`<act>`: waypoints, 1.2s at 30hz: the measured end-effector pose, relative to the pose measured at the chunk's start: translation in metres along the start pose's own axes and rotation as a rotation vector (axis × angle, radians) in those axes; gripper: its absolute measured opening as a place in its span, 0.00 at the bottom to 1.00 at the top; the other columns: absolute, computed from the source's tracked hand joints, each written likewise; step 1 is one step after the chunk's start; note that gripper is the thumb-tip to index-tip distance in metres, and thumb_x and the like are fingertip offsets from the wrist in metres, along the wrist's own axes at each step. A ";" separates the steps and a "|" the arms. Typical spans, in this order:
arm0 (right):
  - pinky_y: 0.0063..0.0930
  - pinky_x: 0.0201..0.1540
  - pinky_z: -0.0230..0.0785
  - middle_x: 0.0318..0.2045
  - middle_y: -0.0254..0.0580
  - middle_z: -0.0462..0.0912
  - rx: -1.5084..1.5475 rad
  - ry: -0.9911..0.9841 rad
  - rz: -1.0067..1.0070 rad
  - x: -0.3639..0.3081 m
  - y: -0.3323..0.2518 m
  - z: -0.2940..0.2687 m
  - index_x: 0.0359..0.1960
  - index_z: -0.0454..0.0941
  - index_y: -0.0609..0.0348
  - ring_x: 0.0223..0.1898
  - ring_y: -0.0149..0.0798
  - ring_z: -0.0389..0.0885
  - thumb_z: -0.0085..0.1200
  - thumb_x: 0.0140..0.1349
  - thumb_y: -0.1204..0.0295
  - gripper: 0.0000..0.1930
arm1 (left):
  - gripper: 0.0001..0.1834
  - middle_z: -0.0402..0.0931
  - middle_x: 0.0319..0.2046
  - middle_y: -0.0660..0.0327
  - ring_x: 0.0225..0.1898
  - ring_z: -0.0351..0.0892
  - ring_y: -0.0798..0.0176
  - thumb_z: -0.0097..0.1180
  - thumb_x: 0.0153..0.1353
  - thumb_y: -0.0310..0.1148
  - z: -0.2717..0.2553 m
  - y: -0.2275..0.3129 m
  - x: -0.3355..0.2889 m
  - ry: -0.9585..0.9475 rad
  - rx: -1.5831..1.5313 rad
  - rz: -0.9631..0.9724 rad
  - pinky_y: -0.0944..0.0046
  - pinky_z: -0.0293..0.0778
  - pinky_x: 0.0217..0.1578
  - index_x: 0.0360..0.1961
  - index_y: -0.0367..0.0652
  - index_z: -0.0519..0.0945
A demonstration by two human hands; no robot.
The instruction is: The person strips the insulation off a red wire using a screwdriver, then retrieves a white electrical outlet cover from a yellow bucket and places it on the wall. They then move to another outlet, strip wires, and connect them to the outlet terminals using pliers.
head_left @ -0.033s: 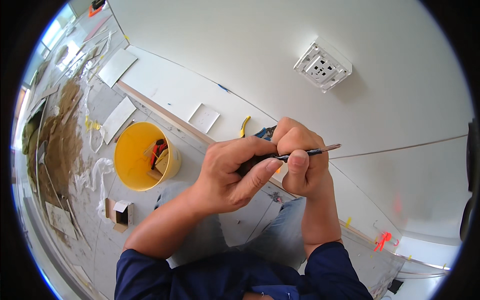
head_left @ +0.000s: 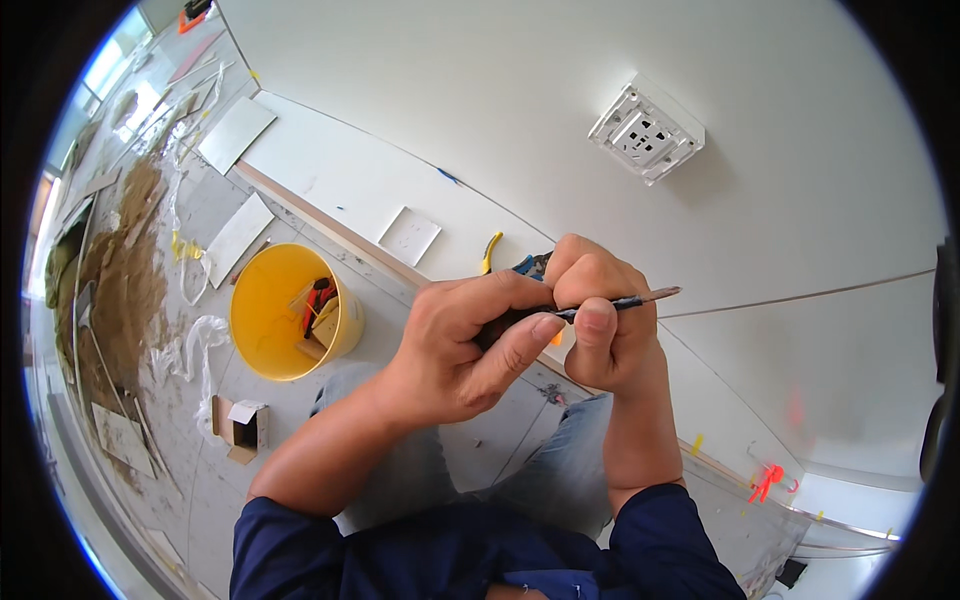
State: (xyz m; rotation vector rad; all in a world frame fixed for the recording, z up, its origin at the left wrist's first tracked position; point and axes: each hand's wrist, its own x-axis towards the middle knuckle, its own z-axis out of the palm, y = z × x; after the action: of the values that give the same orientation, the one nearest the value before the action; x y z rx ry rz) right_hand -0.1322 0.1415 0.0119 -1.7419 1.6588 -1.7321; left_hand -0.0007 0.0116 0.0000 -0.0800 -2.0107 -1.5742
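Both of my hands meet in front of my chest on a thin screwdriver (head_left: 640,300) with a dark sleeved shaft and a bare, brownish tip pointing right. My left hand (head_left: 465,345) is closed around its rear part, so most of the handle is hidden. With thumb and curled fingers, my right hand (head_left: 610,320) pinches the shaft behind the tip. Just beyond the hands lie pliers (head_left: 491,253) with yellow and blue handles, partly covered by my fingers. On the white wall is a socket (head_left: 645,138) in a white box, its outer frame exposed.
A square white cover plate (head_left: 410,236) lies on the white ledge (head_left: 320,160). On the tiled floor to the left stand a yellow bucket (head_left: 262,330) with tools inside and an open small carton (head_left: 240,428). Farther left are sand (head_left: 125,270), board scraps and plastic. An orange-red clip-like object (head_left: 767,483) sits at right.
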 end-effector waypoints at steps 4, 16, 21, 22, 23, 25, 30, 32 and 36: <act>0.30 0.28 0.60 0.23 0.38 0.68 0.059 0.029 0.103 -0.005 0.011 0.004 0.26 0.66 0.58 0.24 0.35 0.65 0.46 0.76 0.68 0.17 | 0.11 0.75 0.20 0.59 0.21 0.71 0.68 0.61 0.70 0.34 -0.001 -0.001 0.000 0.004 -0.026 -0.150 0.66 0.69 0.25 0.40 0.34 0.82; 0.21 0.36 0.67 0.37 0.41 0.78 0.333 0.324 0.169 -0.007 0.015 0.005 0.37 0.76 0.63 0.31 0.27 0.70 0.30 0.84 0.63 0.23 | 0.12 0.70 0.20 0.64 0.20 0.63 0.75 0.61 0.71 0.35 0.015 -0.003 -0.003 0.012 -0.284 -0.400 0.70 0.62 0.22 0.43 0.35 0.79; 0.32 0.48 0.69 0.34 0.43 0.76 0.473 0.374 0.271 -0.001 -0.004 0.016 0.39 0.73 0.62 0.38 0.37 0.74 0.29 0.83 0.60 0.22 | 0.12 0.68 0.18 0.67 0.21 0.62 0.76 0.61 0.72 0.35 0.015 -0.011 -0.004 -0.013 -0.204 -0.346 0.70 0.61 0.22 0.40 0.35 0.79; 0.35 0.51 0.69 0.33 0.43 0.75 0.501 0.388 0.298 0.002 -0.011 0.018 0.40 0.72 0.61 0.40 0.40 0.75 0.29 0.83 0.59 0.22 | 0.12 0.68 0.17 0.67 0.21 0.61 0.76 0.61 0.72 0.35 0.016 -0.013 -0.004 0.000 -0.177 -0.292 0.70 0.61 0.22 0.40 0.35 0.79; 0.37 0.50 0.70 0.31 0.42 0.74 0.531 0.373 0.342 0.001 -0.016 0.016 0.40 0.72 0.59 0.40 0.42 0.76 0.29 0.83 0.57 0.22 | 0.12 0.67 0.17 0.68 0.21 0.61 0.77 0.61 0.72 0.35 0.016 -0.015 -0.006 -0.011 -0.206 -0.308 0.70 0.61 0.22 0.40 0.35 0.79; 0.37 0.50 0.71 0.30 0.41 0.74 0.638 0.352 0.336 -0.001 -0.017 0.013 0.40 0.71 0.59 0.40 0.42 0.76 0.29 0.83 0.56 0.22 | 0.12 0.67 0.18 0.68 0.21 0.61 0.77 0.61 0.72 0.36 0.018 -0.021 -0.008 -0.041 -0.267 -0.339 0.70 0.61 0.22 0.41 0.34 0.80; 0.38 0.51 0.72 0.32 0.41 0.75 0.551 0.323 0.374 -0.002 -0.022 0.014 0.41 0.71 0.61 0.41 0.42 0.78 0.28 0.83 0.55 0.24 | 0.13 0.66 0.18 0.70 0.22 0.61 0.77 0.60 0.73 0.37 0.022 -0.023 -0.010 -0.022 -0.254 -0.324 0.71 0.60 0.23 0.41 0.35 0.80; 0.38 0.57 0.70 0.41 0.46 0.80 0.392 0.299 0.334 -0.006 -0.010 0.004 0.51 0.73 0.67 0.46 0.41 0.79 0.29 0.82 0.56 0.25 | 0.14 0.68 0.22 0.70 0.24 0.63 0.77 0.56 0.75 0.38 0.021 -0.024 -0.007 -0.034 -0.237 -0.363 0.73 0.61 0.26 0.43 0.35 0.79; 0.36 0.61 0.69 0.48 0.46 0.82 0.231 0.426 0.359 -0.014 -0.002 -0.030 0.59 0.74 0.69 0.50 0.38 0.80 0.33 0.81 0.56 0.26 | 0.18 0.71 0.27 0.68 0.26 0.64 0.77 0.44 0.79 0.43 0.014 -0.029 -0.003 0.001 -0.261 -0.350 0.76 0.60 0.27 0.47 0.38 0.78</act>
State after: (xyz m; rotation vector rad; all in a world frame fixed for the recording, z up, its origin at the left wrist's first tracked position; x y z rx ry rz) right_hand -0.1505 0.1694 0.0150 -0.9500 1.7023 -2.1019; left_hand -0.0152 0.0160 -0.0286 0.1825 -1.8805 -2.0491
